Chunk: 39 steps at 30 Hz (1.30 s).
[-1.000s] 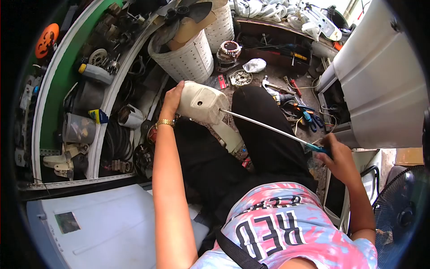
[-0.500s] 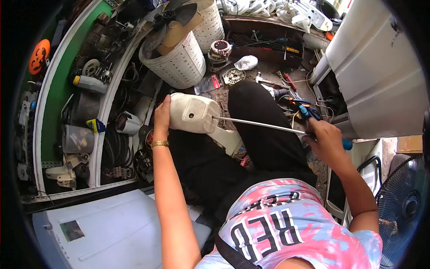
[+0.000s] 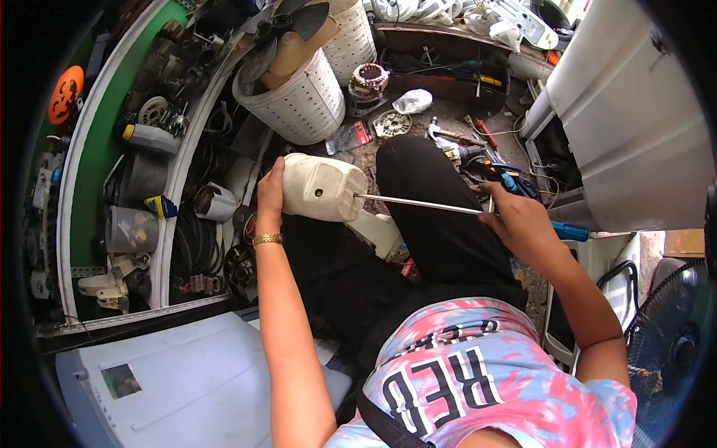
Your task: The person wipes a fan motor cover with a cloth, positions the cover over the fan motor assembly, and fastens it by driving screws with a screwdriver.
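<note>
My left hand (image 3: 272, 190) is wrapped around the back of a cream plastic fan motor cover (image 3: 310, 187), holding it above my lap. The cover lies on its side, its slotted end facing right and a dark round hole in its flank. A long-shafted screwdriver (image 3: 426, 204) reaches across my thigh, its tip at the slots; how deep it sits I cannot tell. My right hand (image 3: 519, 224) is closed around the shaft, and the blue handle sticks out behind the palm. Below the cover, a cream plastic piece (image 3: 377, 233) rests between my legs.
Tools, including a hammer (image 3: 441, 132), litter the floor beyond my knee. White perforated baskets (image 3: 295, 104) and a dark toolbox (image 3: 448, 86) stand ahead. A shelf of parts (image 3: 172, 187) is at left, a fan (image 3: 676, 343) at right, and a pale panel (image 3: 202, 381) at lower left.
My right hand has shifted left along the screwdriver's shaft, and more of the blue handle shows behind it. My left hand and the motor cover have stayed put.
</note>
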Available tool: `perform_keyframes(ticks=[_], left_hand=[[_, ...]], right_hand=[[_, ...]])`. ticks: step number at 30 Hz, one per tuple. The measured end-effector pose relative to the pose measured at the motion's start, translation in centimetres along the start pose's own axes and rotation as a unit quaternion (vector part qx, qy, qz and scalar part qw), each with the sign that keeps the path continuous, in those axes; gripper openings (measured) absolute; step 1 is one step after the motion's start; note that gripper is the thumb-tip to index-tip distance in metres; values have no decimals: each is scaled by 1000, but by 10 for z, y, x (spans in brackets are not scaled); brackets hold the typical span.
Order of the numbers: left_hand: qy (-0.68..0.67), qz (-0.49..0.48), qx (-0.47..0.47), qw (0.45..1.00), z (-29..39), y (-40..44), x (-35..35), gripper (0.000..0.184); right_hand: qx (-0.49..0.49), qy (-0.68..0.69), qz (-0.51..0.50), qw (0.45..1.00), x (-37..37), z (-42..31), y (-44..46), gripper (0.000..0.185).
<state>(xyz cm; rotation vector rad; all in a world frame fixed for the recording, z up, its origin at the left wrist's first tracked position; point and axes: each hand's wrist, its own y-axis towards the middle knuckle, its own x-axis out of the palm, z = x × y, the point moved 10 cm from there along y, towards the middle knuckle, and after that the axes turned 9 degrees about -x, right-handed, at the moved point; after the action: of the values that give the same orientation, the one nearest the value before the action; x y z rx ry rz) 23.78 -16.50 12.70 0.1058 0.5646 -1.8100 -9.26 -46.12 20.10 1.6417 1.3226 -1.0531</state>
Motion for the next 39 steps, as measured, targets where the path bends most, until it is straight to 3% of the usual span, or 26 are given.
perform_keyframes(ticks=[4, 7, 10, 13, 17, 19, 21, 22, 24, 25, 29, 31, 32, 34, 36, 38, 39], left_hand=[[5, 3, 0, 1000, 3, -1, 1, 59], [9, 9, 6, 1000, 6, -3, 1, 59], [6, 14, 1, 1000, 4, -2, 1, 58], [0, -4, -6, 1000, -4, 9, 0, 58], [-13, -19, -24, 999, -5, 10, 3, 59], [-9, -10, -18, 1000, -6, 12, 1, 60], [-1, -3, -14, 1000, -7, 13, -3, 60], [4, -2, -12, 1000, -7, 15, -4, 61], [3, -5, -9, 1000, -4, 14, -1, 61], [-2, -9, -11, 1000, -2, 10, 0, 62], [25, -5, -5, 1000, -14, 23, -7, 62], [23, 4, -4, 1000, -8, 17, -9, 61], [13, -6, -11, 1000, -11, 19, -8, 61], [-20, -22, -8, 1000, -14, 19, -2, 60], [-7, -9, 3, 1000, -11, 18, -1, 60], [5, 6, 14, 1000, -7, 17, -1, 60], [13, 14, 16, 1000, -7, 17, -1, 60]], right_hand=[[-18, -30, -24, 999, 4, 1, 6, 29], [-57, 4, 46, 997, -10, -16, 10, 30], [-44, 55, 14, 997, 8, -8, 15, 29], [-5, -20, -79, 997, 29, 2, 17, 30], [-30, 81, 18, 996, 15, 6, 22, 22], [-36, 128, 64, 989, 26, 38, 21, 20], [75, 156, 48, 984, 78, 123, 15, 21], [108, 232, 100, 962, 97, 159, 10, 18], [171, 134, 98, 971, 176, 250, -10, 16], [157, 136, 119, 971, 203, 272, -22, 17], [209, 62, -22, 976, 280, 325, -47, 24], [146, 66, 149, 976, 230, 331, -7, 30], [161, 25, 263, 951, 177, 314, 15, 35], [117, 244, 366, 890, 63, 231, 68, 44], [32, 513, 382, 768, -8, 90, 102, 44], [3, 559, 254, 789, 40, 19, 129, 61], [167, 584, 61, 792, 86, -23, 125, 91]])
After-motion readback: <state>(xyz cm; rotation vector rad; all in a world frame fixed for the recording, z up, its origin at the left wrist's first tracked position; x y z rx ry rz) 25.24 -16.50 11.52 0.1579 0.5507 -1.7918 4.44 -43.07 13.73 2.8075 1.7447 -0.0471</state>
